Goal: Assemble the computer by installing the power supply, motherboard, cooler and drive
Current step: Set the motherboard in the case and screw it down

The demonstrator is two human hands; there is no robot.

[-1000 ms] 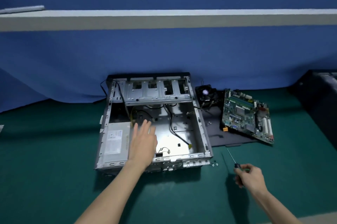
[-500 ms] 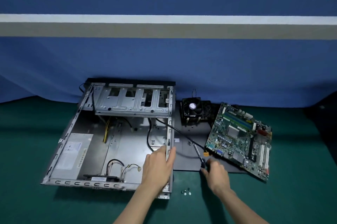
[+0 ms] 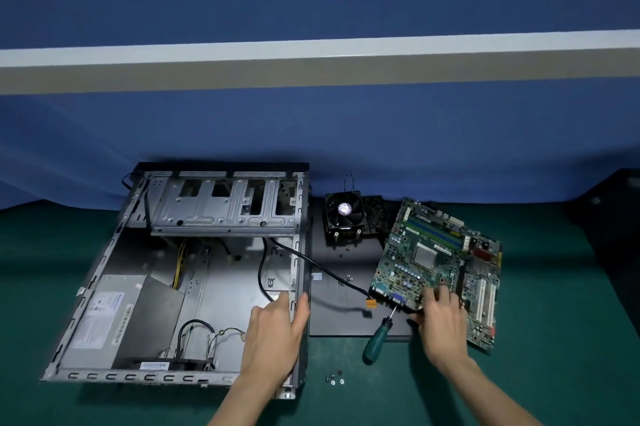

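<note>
The green counter [image 3: 554, 339] runs up to a blue cloth backdrop [image 3: 311, 134]. On the left the open computer case [image 3: 114, 252] lies flat on it. The grey power supply [image 3: 100, 318] sits inside, in the case's near left corner, and the empty metal drive cage [image 3: 225, 207] spans the far end. Loose cables trail across the case floor.

The left hand [image 3: 277, 325] has hold of the case's right wall near its front corner, with the fingers inside and the thumb over the outer side. Just in front of that corner a few small screws [image 3: 334, 379] lie together on the counter.

Next to the case lies a flat black side panel [image 3: 343, 318]. A black cable with an orange connector [image 3: 370, 303] runs out of the case onto it. The cooler [image 3: 344, 214], fan upward, stands at the panel's far end. A green-handled screwdriver [image 3: 377, 342] lies loose at the panel's near edge, with its tip pointing towards the right hand [image 3: 441, 321].

That hand is on the near left edge of the motherboard [image 3: 440, 259], with its fingers spread over the board. It is blurred, and I cannot tell whether it grips the board. The motherboard lies outside the case, at an angle, partly on the panel and partly on the counter.
</note>
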